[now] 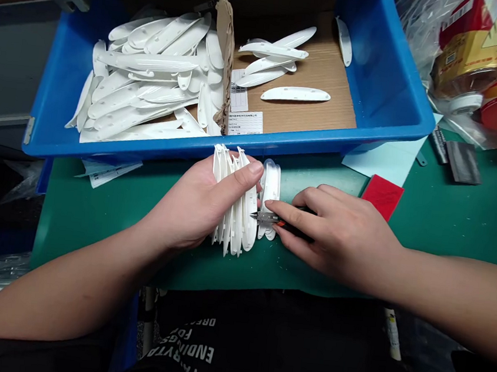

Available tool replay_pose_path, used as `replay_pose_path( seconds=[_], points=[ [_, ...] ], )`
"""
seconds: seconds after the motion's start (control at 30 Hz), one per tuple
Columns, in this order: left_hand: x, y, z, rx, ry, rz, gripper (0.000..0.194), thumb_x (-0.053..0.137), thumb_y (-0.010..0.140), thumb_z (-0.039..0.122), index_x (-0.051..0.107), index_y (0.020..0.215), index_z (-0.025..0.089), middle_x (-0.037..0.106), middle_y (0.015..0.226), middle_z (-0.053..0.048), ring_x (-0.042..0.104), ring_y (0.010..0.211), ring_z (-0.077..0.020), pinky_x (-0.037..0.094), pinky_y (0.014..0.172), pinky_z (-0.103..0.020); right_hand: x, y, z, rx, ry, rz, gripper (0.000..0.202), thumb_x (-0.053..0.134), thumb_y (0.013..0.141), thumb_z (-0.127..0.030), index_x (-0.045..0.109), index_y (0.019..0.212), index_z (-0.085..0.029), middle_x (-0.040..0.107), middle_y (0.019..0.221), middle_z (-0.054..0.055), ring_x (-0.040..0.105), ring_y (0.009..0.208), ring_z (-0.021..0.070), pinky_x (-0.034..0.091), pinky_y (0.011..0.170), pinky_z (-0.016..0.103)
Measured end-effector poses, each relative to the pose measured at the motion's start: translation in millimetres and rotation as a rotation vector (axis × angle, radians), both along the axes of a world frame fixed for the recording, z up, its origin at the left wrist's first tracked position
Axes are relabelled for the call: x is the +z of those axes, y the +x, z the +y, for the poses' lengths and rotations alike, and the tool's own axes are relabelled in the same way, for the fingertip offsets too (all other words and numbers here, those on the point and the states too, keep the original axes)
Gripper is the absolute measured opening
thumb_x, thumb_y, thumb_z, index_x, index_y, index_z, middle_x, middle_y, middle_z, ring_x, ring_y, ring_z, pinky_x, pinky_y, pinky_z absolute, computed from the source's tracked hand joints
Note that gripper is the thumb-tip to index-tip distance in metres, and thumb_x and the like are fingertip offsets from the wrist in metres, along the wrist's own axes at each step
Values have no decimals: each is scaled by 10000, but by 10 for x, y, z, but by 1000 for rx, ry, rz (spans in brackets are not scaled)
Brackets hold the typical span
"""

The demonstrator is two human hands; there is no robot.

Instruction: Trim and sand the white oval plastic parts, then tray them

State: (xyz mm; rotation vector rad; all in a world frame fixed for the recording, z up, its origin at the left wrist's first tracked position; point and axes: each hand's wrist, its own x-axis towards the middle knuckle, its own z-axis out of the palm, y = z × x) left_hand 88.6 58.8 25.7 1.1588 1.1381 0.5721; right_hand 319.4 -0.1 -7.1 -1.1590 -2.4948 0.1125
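My left hand (205, 199) is closed around a bundle of slim white plastic parts (236, 220), its thumb pressing across the front. In my right hand (341, 231) is a pair of side cutters (269, 217), their metal jaws pointing left. The tips meet or nearly meet the outermost part of the bundle; whether they touch I cannot tell. A few more curved white parts (272, 179) lie on the green mat (149, 199) just beyond the cutters, partly hidden by my right fingers.
A blue bin (410, 102) stands behind my hands. Its cardboard divider (224, 47) separates a heap of white parts (153, 81) from several others (296, 94) on the right. A red block (383, 197), light-blue paper (370, 161) and bottles (470, 61) are at the right.
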Motion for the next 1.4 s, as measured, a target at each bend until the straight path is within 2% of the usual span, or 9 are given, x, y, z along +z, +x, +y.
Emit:
replay_pose_path(
  seconds=[0.27, 0.5, 0.77, 1.03, 1.2, 1.4],
  points=[
    [-7, -16, 5, -50, 43, -7, 377, 722, 939, 564, 693, 1093, 221, 744, 931, -37, 703, 801, -204, 559, 709, -300, -13, 17, -2, 21, -29, 39, 309, 581, 1072, -362, 739, 1276, -192, 640, 933, 57, 554, 781, 182, 289, 602, 336],
    [-4, -44, 55, -163, 122, 107, 378, 693, 953, 587, 687, 997, 211, 746, 885, -27, 706, 774, -198, 537, 693, -289, 34, 67, -14, 12, -23, 19, 315, 561, 1075, -365, 737, 1281, -205, 658, 949, 66, 554, 788, 183, 251, 587, 320],
    [-13, -37, 61, -189, 116, 45, 388, 727, 932, 585, 626, 1024, 222, 733, 861, 1, 670, 721, -160, 533, 676, -265, 23, 100, 8, 67, -208, 216, 283, 631, 1044, -330, 743, 1274, -210, 647, 912, 43, 578, 772, 158, 417, 678, 286],
    [-53, -25, 14, -119, 39, -33, 456, 706, 920, 638, 575, 1077, 231, 726, 861, -17, 680, 705, -183, 538, 672, -294, 11, 74, 37, 92, -366, 364, 286, 666, 1026, -300, 740, 1295, -235, 660, 920, 27, 598, 807, 144, 438, 693, 263],
    [-10, -12, 34, -108, 33, 31, 460, 764, 877, 616, 609, 1066, 226, 736, 885, -29, 692, 730, -207, 557, 699, -316, 38, 118, 38, 74, -197, 200, 289, 616, 1053, -341, 743, 1287, -230, 650, 917, 43, 560, 792, 159, 383, 664, 294],
    [38, -25, 59, -104, 110, 184, 497, 791, 860, 587, 711, 1187, 222, 765, 1047, -49, 705, 879, -235, 545, 739, -298, 117, 187, 22, 2, -37, 4, 303, 598, 1043, -318, 742, 1286, -209, 638, 908, 55, 531, 772, 180, 256, 601, 322]
  ],
)
